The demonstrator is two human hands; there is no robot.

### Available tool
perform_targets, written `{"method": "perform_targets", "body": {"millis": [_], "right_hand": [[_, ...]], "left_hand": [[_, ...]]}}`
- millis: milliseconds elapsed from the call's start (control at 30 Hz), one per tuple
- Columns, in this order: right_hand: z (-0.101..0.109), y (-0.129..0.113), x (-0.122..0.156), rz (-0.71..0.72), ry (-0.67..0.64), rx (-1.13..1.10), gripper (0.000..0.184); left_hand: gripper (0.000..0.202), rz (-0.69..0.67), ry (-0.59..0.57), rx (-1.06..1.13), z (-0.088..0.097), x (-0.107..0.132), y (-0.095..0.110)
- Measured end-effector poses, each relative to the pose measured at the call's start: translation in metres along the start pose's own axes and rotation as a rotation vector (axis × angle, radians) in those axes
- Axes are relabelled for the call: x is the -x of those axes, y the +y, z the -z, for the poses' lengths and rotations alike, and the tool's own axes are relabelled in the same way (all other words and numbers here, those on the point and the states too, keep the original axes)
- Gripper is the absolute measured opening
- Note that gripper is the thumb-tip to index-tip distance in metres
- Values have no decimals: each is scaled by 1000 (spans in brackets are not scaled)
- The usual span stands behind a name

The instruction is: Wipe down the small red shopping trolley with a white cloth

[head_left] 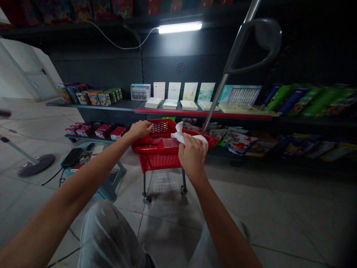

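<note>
Left hand point(141, 129) is on the left rim of the red basket point(160, 160), fingers curled over the edge and closed on it. Right hand point(192, 154) is a fist around a white cloth point(180, 134), pressed to the near right rim; the cloth bunches up above the knuckles and drapes along the rim.

The basket is a wheeled one on short legs with casters, standing on the floor point(279, 223) straight ahead, just in front of the shelves. Its handle point(259, 41) runs up and right on a metal pole and ends in a dark loop.

Floor: pale grey tiles with dark grout lines, dim on the right. Back wall is dark panelling, with one tube lamp point(180, 27) lit at the top and a white cable point(117, 45) looping into it.

The upper shelf point(111, 106) holds coloured boxes on the left, upright cards point(174, 91) in the middle and packs on the right. The lower shelf holds red boxes point(106, 132) and printed packs.

Left of the basket there's a pale stool point(111, 182) with a phone point(71, 156) on top. Further left, a fan base point(36, 163) sits on the tiles. The person's knees show at the bottom edge.
</note>
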State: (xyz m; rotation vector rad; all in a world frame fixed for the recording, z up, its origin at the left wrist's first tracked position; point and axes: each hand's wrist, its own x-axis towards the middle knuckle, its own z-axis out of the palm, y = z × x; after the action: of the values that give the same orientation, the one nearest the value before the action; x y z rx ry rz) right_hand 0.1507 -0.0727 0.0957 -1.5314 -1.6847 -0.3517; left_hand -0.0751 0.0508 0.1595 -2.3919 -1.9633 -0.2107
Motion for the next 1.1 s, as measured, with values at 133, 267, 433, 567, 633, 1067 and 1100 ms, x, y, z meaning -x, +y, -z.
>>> {"method": "perform_targets", "body": {"millis": [133, 267, 433, 567, 633, 1067, 1100], "right_hand": [[1, -6, 4, 14, 1, 0, 42], [-4, -4, 13, 75, 60, -96, 46], [-4, 4, 31, 170, 115, -170, 51], [6, 10, 48, 302, 52, -194, 58], [15, 13, 53, 322, 0, -209, 58], [52, 24, 39, -336, -55, -1026, 34], [54, 24, 35, -435, -9, -1110, 34]], "left_hand": [[58, -108, 29, 48, 8, 55, 55], [56, -80, 136, 20, -7, 96, 86], [49, -105, 169, 3, -12, 98, 83], [45, -162, 157, 22, -11, 92, 71], [46, -184, 140, 40, -11, 89, 66], [49, -313, 171, 114, -18, 65, 24], [50, -313, 188, 124, -20, 61, 18]]}}
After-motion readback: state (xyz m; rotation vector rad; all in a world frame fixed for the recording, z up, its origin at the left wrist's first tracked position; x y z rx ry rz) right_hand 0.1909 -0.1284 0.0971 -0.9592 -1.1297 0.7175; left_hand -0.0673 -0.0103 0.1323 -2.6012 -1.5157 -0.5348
